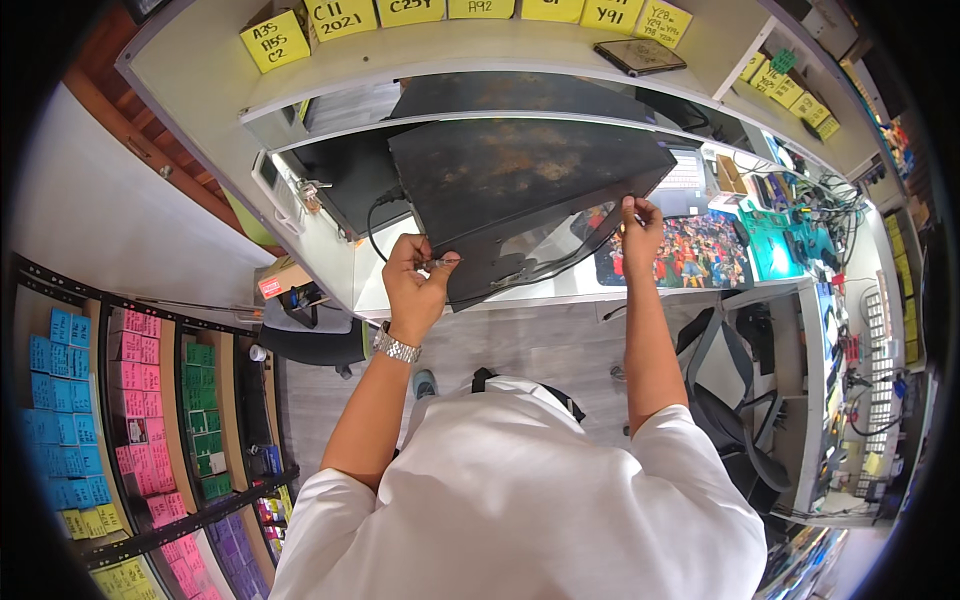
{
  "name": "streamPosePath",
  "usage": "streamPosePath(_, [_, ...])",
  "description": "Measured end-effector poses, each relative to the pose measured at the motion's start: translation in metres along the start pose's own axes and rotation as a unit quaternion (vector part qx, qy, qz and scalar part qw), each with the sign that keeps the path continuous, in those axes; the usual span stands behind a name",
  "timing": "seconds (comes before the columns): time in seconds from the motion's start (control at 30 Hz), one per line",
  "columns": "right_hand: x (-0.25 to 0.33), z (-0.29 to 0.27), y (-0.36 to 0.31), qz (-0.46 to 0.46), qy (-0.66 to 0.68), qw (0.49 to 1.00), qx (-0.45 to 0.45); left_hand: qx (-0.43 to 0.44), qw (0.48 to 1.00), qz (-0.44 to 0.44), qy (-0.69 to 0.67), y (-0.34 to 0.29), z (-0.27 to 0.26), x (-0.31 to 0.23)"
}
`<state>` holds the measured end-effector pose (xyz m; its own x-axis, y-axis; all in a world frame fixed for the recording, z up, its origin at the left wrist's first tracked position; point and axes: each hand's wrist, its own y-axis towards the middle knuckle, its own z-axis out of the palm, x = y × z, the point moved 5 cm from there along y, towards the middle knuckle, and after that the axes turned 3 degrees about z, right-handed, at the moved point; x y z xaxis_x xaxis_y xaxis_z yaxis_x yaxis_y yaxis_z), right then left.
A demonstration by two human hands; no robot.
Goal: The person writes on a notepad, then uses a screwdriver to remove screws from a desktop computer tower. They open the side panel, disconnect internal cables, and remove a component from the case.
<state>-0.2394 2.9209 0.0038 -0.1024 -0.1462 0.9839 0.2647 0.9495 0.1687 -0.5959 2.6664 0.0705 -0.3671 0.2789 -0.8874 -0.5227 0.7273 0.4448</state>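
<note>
A black metal case [520, 165], much like a computer tower, lies on the white desk with brownish worn patches on top. Along its near side is a dark glossy panel [535, 240], which looks partly see-through. My left hand [415, 290], with a metal-band watch on the wrist, is closed at the case's near left corner. Between its fingers is a small slim thing [440, 263]; its kind is unclear. My right hand [643, 238] pinches the panel's edge at the near right corner. A black cable [375, 225] runs into the case's left side.
Yellow labelled boxes [410, 10] and a dark phone [640, 56] are on the shelf above. A keyboard [685, 170], a colourful mat [690, 250] and tangled cables lie to the right. Chairs [735, 400] stand below the desk; a rack of coloured boxes [140, 400] is at left.
</note>
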Motion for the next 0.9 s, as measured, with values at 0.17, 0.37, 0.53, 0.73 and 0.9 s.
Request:
streamPosePath(0.17, [0.004, -0.005, 0.001, -0.018, -0.033, 0.999, -0.01, -0.021, 0.999, -0.006, 0.025, -0.003, -0.006, -0.003])
streamPosePath(0.37, [-0.003, -0.002, 0.0, -0.022, -0.036, 0.999, -0.02, -0.135, 0.986, 0.009, 0.097, -0.023, 0.004, -0.012])
streamPosePath(0.53, [-0.003, -0.001, 0.0, -0.024, -0.048, 0.998, -0.023, -0.159, 0.972, 0.025, 0.169, -0.024, 0.004, -0.016])
streamPosePath(0.73, [-0.004, -0.002, -0.001, -0.009, -0.074, 0.997, -0.025, -0.113, 0.985, 0.04, 0.122, -0.015, 0.001, -0.012])
streamPosePath(0.9, [-0.004, -0.004, 0.001, -0.027, -0.068, 0.997, -0.022, -0.002, 0.998, 0.011, 0.063, -0.002, -0.006, -0.007])
